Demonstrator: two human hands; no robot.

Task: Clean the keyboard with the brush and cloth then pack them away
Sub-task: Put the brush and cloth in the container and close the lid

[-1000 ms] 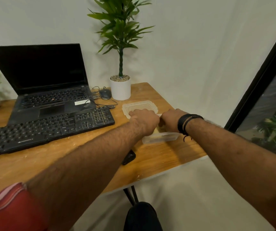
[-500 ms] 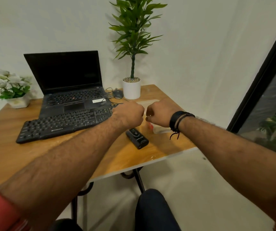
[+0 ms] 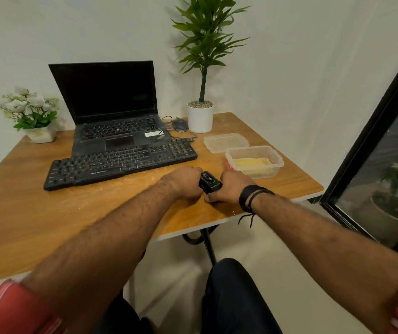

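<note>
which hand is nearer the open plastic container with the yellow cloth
Right. The right hand lies just in front of the plastic container, at its near left corner. The left hand is farther left, beyond the small black device between both hands.

Short red sleeves (image 3: 12, 309) with pale stripes showed on both upper arms, dark trousers (image 3: 236, 297) covered the knees, and a black corded wristband (image 3: 249, 197) with loose dangling ends circled the right wrist.

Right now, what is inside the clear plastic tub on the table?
The clear plastic tub holds a folded yellow cloth; something red shows at its left end. Anything beneath the cloth is hidden.
</note>
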